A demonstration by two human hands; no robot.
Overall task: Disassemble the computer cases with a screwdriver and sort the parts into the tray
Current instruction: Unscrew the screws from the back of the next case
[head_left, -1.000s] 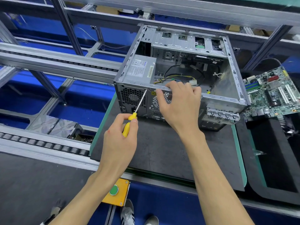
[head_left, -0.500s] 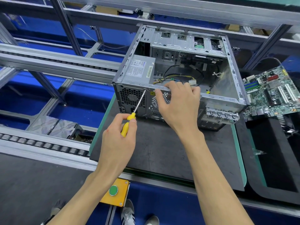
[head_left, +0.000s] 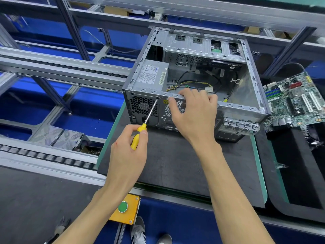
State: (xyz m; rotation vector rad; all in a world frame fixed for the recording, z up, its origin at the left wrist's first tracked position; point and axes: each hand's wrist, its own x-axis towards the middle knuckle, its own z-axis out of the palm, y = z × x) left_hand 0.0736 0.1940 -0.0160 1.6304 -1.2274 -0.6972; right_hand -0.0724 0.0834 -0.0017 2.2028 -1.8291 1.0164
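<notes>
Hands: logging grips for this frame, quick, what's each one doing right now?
Left hand: grips the yellow screwdriver, tip at the computer case rear.
Right hand: fingers curled over the case's top rear edge, holding it.

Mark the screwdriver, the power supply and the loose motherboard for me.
screwdriver [head_left: 137,138]: head view, on the yellow handle in the left hand's grip.
power supply [head_left: 151,74]: head view, on its labelled top face inside the case.
motherboard [head_left: 297,101]: head view, on the green board right of the case.
</notes>
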